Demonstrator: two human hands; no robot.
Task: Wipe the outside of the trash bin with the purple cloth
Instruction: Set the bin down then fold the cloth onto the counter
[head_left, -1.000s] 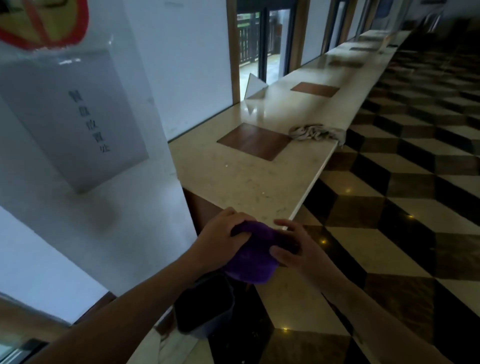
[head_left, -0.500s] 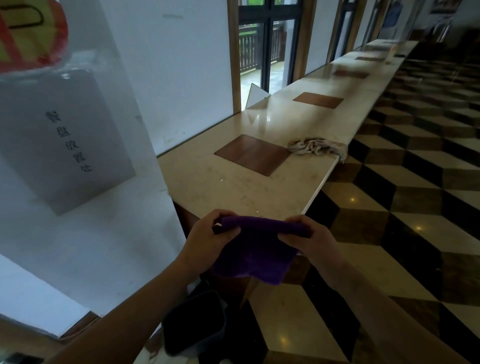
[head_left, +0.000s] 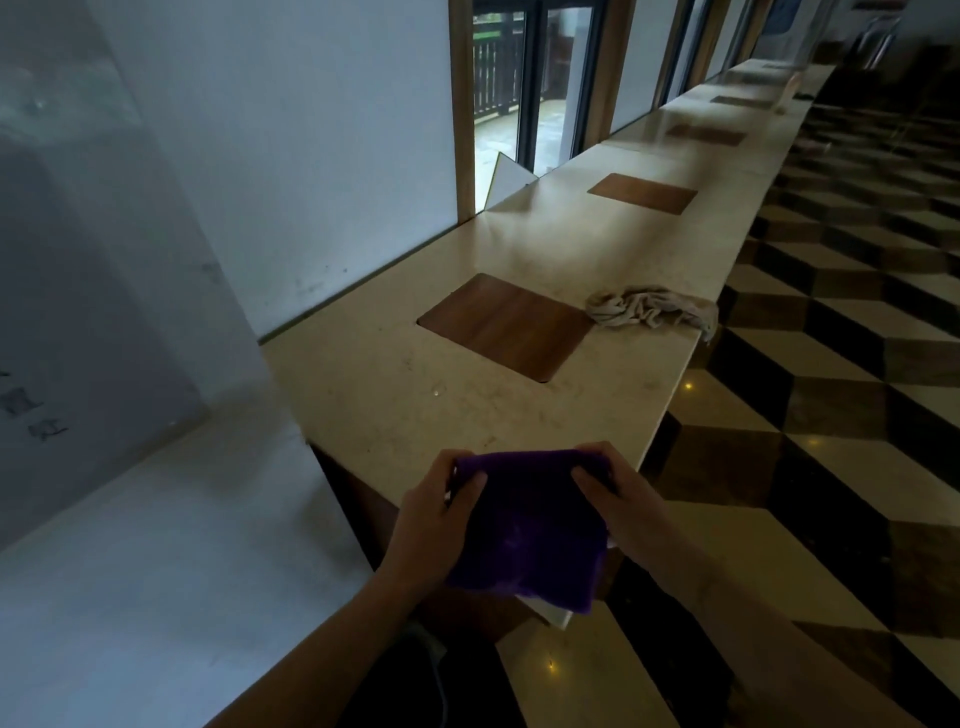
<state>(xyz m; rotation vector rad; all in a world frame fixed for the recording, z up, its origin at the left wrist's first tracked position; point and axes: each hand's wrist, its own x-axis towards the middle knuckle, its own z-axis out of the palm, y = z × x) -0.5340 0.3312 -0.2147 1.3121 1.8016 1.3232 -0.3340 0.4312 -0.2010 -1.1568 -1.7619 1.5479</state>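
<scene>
The purple cloth (head_left: 524, 530) hangs flat between my two hands, in front of the near end of the marble counter. My left hand (head_left: 434, 512) pinches its upper left corner and my right hand (head_left: 615, 493) pinches its upper right corner. Below my left forearm only a dark sliver of the trash bin (head_left: 410, 680) with a grey rim shows on the floor; the rest is hidden by my arm.
A long cream marble counter (head_left: 395, 395) with brown wooden inlays runs away from me along the windowed wall. A crumpled beige rag (head_left: 649, 306) lies at its right edge. A white pillar with a paper notice stands at left. Glossy checkered floor (head_left: 831, 415) spreads at right.
The cloth was bunched between my hands; it is now spread flat, held by its top corners. My view has tilted up, so the bin has slid mostly out of sight.
</scene>
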